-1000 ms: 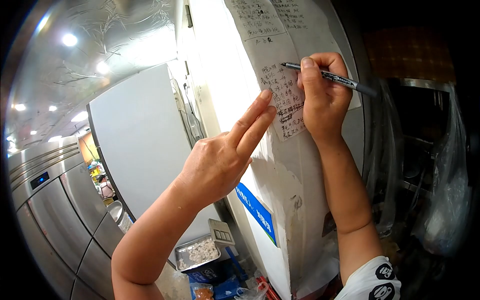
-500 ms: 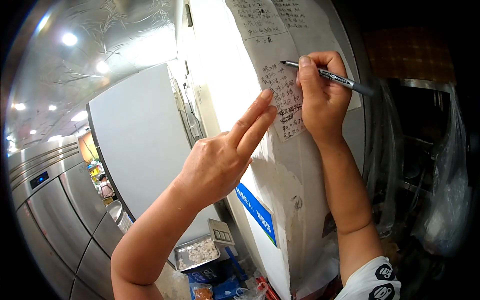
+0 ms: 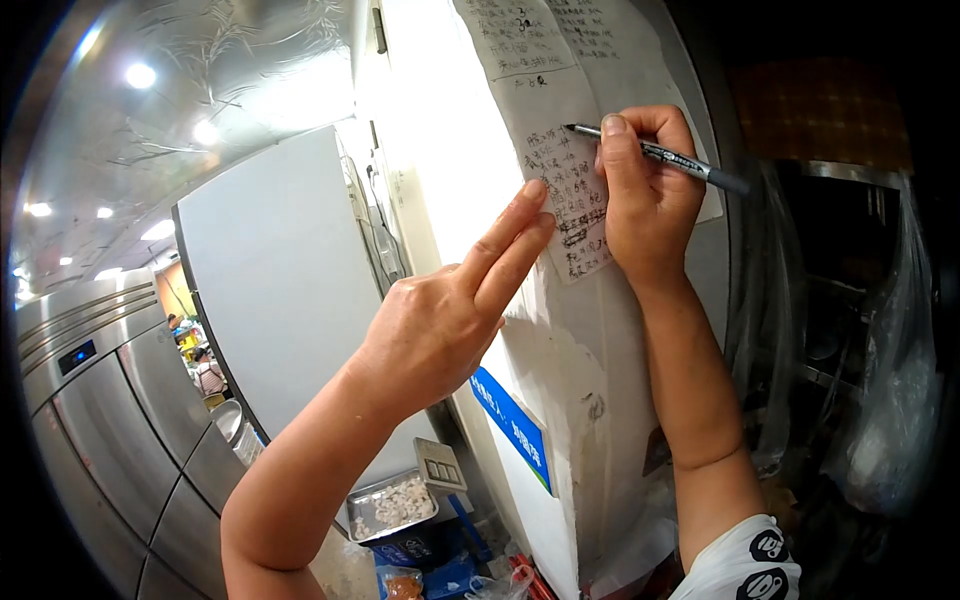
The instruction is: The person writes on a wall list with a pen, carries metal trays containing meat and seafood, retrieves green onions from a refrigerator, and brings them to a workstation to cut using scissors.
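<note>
My right hand (image 3: 648, 215) grips a marker pen (image 3: 688, 164) between thumb and fingers, its dark end pointing right. The pen's tip is at the top lines of handwriting on a paper sheet (image 3: 530, 108) fixed to a white wall. My left hand (image 3: 425, 330) has two fingers stretched out, their tips at the sheet's left edge beside the written lines. Its other fingers are mostly hidden behind the hand. Several lower lines on the sheet are scribbled over.
Below stands a metal tray (image 3: 362, 520) of pale pieces, with a scale display (image 3: 438, 466) beside it. A blue sign (image 3: 512, 430) is on the wall's lower part. Steel refrigerator doors (image 3: 110, 440) line the left. Clear plastic bags (image 3: 880, 440) hang at right.
The pen tip and my right hand have shifted very slightly right and down. My left hand stays in place. A person far back at left shows a little more.
</note>
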{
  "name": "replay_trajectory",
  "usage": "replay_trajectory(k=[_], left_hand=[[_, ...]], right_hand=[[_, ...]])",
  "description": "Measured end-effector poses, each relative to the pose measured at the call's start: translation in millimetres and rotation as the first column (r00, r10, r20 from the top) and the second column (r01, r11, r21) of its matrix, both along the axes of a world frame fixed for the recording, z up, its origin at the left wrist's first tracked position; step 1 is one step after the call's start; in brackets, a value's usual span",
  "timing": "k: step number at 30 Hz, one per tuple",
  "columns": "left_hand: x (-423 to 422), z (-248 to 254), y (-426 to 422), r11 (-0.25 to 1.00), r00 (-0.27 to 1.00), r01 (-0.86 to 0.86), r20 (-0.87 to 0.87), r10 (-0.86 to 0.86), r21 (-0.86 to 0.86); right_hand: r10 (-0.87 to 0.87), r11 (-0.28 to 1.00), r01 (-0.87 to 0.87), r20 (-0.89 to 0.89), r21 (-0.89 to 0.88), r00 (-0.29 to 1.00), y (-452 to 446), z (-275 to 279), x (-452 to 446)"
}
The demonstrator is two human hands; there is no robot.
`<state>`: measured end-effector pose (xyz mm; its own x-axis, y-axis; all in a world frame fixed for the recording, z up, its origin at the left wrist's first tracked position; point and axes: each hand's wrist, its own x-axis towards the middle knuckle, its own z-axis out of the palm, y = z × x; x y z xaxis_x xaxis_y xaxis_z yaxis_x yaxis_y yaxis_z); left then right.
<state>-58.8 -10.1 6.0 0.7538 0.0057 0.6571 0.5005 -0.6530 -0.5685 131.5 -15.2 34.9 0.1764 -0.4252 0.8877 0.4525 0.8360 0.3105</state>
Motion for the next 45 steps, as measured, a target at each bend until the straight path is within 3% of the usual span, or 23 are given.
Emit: replay_trajectory(k=[25, 43, 45], left_hand=[[0.3, -0.1, 0.6, 1.000, 1.000, 0.003, 0.013, -0.003, 0.005], [0.6, -0.2, -0.8, 1.000, 1.000, -0.012, 0.020, 0.012, -0.008], [-0.2, -0.3, -2.2, 0.999, 1.000, 0.016, 0.020, -0.016, -0.027]], right_hand=[[0.054, 0.999, -0.054, -0.030, -0.001, 0.998, -2.9, -1.4, -0.3], [-0.012, 1.000, 0.012, -0.043, 0.000, 0.999, -4.0, -3.7, 0.5], [0.142, 0.988, -0.139, -0.045, 0.067, 0.989, -3.5, -5.1, 0.0]])
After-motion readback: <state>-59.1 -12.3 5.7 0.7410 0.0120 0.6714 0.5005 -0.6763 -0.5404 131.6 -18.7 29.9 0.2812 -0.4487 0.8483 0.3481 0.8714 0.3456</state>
